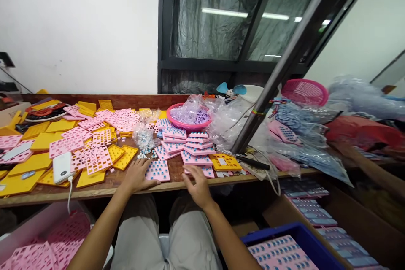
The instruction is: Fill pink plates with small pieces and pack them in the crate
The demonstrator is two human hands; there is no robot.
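Note:
A pink plate with several small blue pieces point(157, 171) lies at the table's front edge. My left hand point(138, 176) is at its left side, with the fingers by the far corner and the thumb stretched along the front edge. To the right, my right hand point(198, 184) has its fingers apart and slightly bent, beside the lowest plate of a stack of pink plates with blue pieces point(196, 159); whether it touches that plate is hard to tell. Behind the left hand lies a heap of small white and blue pieces point(146, 140), partly in clear plastic.
Yellow plates point(29, 178) and pink grid plates point(98, 159) cover the table's left side, with a white power bank point(62, 168) and cable. A pink basket point(189, 125) holds purple pieces. A metal pole point(268, 88) slants on the right. A blue crate point(294, 230) stands below; another person's arm point(370, 164) reaches in.

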